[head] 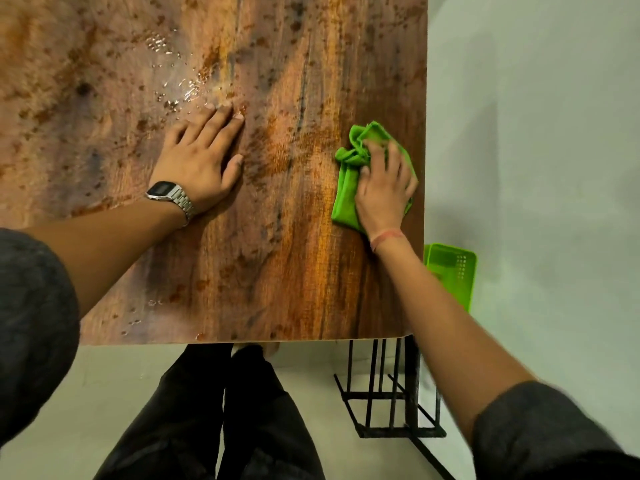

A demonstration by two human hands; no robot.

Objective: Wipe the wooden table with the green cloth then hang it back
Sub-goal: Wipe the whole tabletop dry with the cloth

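Observation:
The wooden table (284,258) fills the upper left of the view, its grain mottled brown and orange. A crumpled green cloth (349,188) lies near the table's right edge. My right hand (384,188) presses down on the cloth, fingers spread over it and curled into its folds. My left hand (204,157), with a metal wristwatch, rests flat on the bare wood to the left of the cloth, fingers apart and holding nothing. Water droplets (173,77) glisten on the wood just beyond my left fingertips.
A green plastic basket (453,271) sits below the table's right edge. A black metal table frame (388,393) stands under the near right corner. My legs in dark trousers (242,410) are at the near edge. A pale wall lies to the right.

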